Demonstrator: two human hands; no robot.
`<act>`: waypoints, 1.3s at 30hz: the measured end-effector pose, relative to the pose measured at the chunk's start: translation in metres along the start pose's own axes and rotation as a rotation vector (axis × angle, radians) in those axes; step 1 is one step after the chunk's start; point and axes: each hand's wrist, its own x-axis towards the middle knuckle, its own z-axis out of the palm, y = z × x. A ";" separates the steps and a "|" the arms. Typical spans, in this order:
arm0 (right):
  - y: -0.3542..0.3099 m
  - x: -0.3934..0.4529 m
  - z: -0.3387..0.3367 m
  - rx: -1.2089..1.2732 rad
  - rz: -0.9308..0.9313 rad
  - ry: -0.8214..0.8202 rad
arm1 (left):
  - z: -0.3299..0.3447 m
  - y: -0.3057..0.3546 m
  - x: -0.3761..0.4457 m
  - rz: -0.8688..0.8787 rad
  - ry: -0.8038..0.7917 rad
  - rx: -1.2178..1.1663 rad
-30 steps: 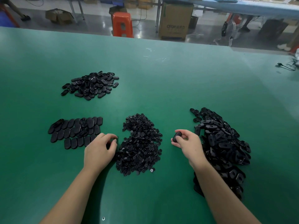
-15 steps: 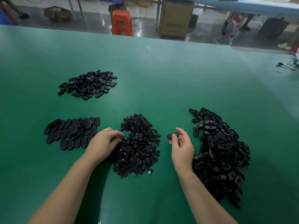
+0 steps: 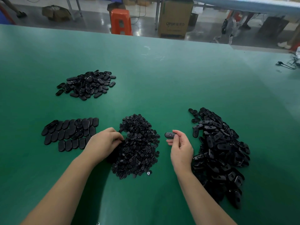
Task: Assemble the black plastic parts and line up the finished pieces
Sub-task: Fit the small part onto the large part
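My right hand [image 3: 181, 147] pinches one black oval shell [image 3: 170, 135] between thumb and fingers, held up between the middle and right piles. My left hand [image 3: 103, 142] has curled fingers at the left edge of the middle pile of small black round pieces [image 3: 138, 146]; what its fingertips hold is hidden. A big heap of black oval shells [image 3: 219, 151] lies to the right. Finished ovals [image 3: 69, 133] lie in rows to the left of my left hand. Another heap of oval parts [image 3: 87, 85] sits farther back on the left.
Everything lies on a wide green table [image 3: 162, 78]. A black cable [image 3: 287, 64] rests at the far right edge. Beyond the far edge stand an orange stool [image 3: 121, 21] and a cardboard box [image 3: 174, 18] on the floor.
My right hand left the right heap and lifted an oval shell toward the middle. My left hand moved right from beside the finished rows into the small-piece pile.
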 end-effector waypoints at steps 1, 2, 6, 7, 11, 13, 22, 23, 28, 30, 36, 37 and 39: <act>0.000 0.000 0.000 0.000 0.001 -0.001 | 0.000 0.000 0.001 -0.011 -0.006 -0.030; 0.000 0.000 0.000 -0.002 0.003 -0.002 | 0.000 0.000 0.001 -0.018 -0.009 -0.073; -0.001 0.000 0.000 -0.022 -0.004 -0.002 | 0.002 -0.001 0.001 -0.100 0.059 -0.248; -0.001 0.000 0.001 -0.027 -0.004 -0.001 | 0.002 -0.001 0.002 -0.144 0.088 -0.317; 0.000 0.000 0.001 -0.039 0.002 0.007 | 0.000 0.012 0.009 -0.247 0.143 -0.868; 0.000 0.001 0.001 -0.046 0.003 0.009 | -0.003 0.024 0.010 -0.214 0.125 -1.110; 0.000 0.000 0.001 -0.036 0.014 0.017 | -0.001 0.074 0.014 -0.147 0.057 -1.203; 0.000 0.000 0.001 -0.035 0.013 0.018 | 0.000 0.078 0.014 -0.145 0.061 -1.196; 0.000 0.000 0.001 -0.015 0.007 0.020 | 0.004 0.091 0.018 -0.154 0.097 -1.140; 0.000 -0.001 0.000 -0.009 0.003 0.023 | 0.005 0.097 0.019 -0.139 0.099 -1.124; -0.001 -0.001 0.001 -0.007 -0.011 0.022 | 0.014 0.109 0.026 -0.125 0.080 -1.205; -0.001 -0.001 0.001 -0.008 -0.012 0.023 | 0.016 0.112 0.027 -0.127 0.088 -1.203; 0.000 -0.001 0.000 -0.007 -0.013 0.024 | 0.021 0.117 0.030 -0.130 0.096 -1.195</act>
